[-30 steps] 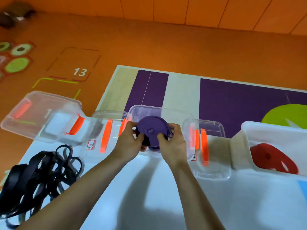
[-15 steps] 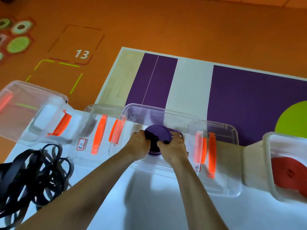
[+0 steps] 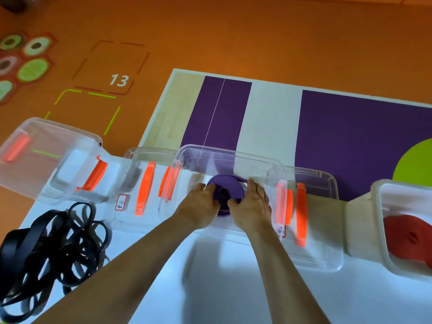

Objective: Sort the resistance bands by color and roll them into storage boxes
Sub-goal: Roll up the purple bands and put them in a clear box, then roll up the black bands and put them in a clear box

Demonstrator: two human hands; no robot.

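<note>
The white number "13" is printed on the orange floor, inside a dashed square outline beyond the far left corner of the surface. A small red-bordered label bearing two handwritten characters is stuck on a clear box near the left edge, but the characters cannot be read with certainty. A second label is seen by the right end of the middle box, too blurred to be read.

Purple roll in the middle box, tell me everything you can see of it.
The purple roll is a flat band wound into a tight disc, matte and rubbery-looking, with spiral layers around a dark centre. It lies face up inside the clear box in mid-row. The left hand and right hand grip its opposite sides, covering part of its near edge.
</note>
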